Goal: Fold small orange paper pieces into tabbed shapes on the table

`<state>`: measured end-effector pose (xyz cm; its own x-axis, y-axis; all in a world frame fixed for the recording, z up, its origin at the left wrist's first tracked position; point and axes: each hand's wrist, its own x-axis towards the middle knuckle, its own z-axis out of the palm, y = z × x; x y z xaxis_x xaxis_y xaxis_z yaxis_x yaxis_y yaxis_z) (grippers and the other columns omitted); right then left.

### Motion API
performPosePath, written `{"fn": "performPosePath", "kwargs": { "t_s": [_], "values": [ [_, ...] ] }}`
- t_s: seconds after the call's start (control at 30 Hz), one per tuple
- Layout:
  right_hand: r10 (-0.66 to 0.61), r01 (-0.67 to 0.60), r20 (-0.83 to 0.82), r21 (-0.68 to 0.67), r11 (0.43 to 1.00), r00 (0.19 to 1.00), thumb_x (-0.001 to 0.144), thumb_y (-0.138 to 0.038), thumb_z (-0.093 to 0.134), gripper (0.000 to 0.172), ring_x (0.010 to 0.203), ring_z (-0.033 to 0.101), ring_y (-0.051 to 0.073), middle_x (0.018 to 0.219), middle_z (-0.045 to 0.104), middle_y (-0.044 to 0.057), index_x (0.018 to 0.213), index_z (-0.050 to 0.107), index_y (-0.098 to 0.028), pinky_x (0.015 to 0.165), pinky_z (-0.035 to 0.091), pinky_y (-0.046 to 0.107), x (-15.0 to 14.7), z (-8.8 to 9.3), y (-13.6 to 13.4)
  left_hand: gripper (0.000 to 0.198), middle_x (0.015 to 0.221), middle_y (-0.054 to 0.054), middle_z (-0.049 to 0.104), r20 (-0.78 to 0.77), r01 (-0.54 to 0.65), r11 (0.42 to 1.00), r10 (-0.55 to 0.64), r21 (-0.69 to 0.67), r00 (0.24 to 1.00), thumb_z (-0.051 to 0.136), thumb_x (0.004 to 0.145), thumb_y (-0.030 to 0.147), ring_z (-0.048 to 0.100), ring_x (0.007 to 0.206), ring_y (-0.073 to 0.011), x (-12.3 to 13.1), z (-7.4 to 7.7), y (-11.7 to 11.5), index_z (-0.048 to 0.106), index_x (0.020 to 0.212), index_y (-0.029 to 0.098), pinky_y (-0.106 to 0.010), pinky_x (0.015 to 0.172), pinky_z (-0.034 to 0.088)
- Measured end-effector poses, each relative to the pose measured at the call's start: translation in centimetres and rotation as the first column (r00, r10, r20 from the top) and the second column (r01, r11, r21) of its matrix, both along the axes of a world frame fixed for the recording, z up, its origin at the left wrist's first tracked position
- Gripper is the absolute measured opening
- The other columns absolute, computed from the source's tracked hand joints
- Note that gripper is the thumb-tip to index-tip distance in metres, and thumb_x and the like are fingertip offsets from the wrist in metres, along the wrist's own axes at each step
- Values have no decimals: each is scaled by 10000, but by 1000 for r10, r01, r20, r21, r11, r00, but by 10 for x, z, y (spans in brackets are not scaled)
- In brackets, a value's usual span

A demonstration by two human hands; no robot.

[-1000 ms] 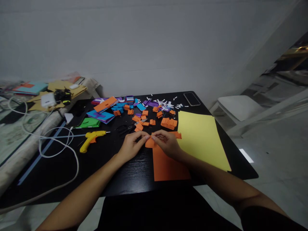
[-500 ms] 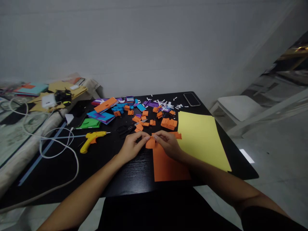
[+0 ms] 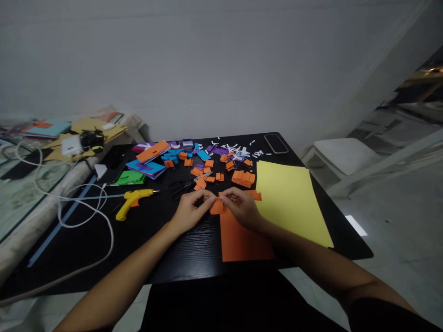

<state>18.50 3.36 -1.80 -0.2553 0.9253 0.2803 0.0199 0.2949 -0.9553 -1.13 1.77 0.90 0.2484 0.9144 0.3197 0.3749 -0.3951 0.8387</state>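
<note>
Between my two hands is a small orange paper piece (image 3: 217,207), pinched at its upper edge. My left hand (image 3: 192,208) grips its left side with thumb and fingertips; my right hand (image 3: 242,206) pinches the right side. Under my right hand lies a large orange sheet (image 3: 242,242), with an orange strip (image 3: 256,195) across its top. Just beyond sit a stack of folded orange pieces (image 3: 243,178) and scattered orange pieces (image 3: 209,163). Scissors with black handles (image 3: 180,187) rest beyond my left hand, partly among the orange pieces.
Yellow sheets (image 3: 290,200) lie at the right, a phone (image 3: 276,143) behind them. White scraps (image 3: 238,151) litter the back. At the left are a yellow glue gun (image 3: 133,203), a white cable (image 3: 110,226), green paper (image 3: 129,178) and a white chair (image 3: 342,156) stands off right.
</note>
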Motion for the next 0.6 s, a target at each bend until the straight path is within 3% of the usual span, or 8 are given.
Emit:
{"fn": "performPosePath", "kwargs": {
  "t_s": [0.27, 0.6],
  "values": [
    [29, -34, -66, -77, 996, 997, 878, -441, 698, 227, 831, 702, 193, 875, 713, 44, 892, 663, -217, 794, 582, 340, -1, 1, -1, 217, 794, -21, 718, -15, -1, 1000, 1, 20, 1000, 634, 960, 358, 640, 716, -139, 0, -1, 1, 745, 952, 172, -242, 691, 495],
    [-23, 23, -20, -2, 1000, 1000, 882, -401, 694, 194, 807, 684, 191, 838, 712, 41, 857, 682, -209, 760, 566, 335, 0, 3, 0, 214, 800, -16, 709, -1, -11, 1000, 11, -18, 1000, 643, 956, 367, 634, 724, -139, -2, -1, 1, 737, 935, 175, -239, 699, 484]
  ]
}}
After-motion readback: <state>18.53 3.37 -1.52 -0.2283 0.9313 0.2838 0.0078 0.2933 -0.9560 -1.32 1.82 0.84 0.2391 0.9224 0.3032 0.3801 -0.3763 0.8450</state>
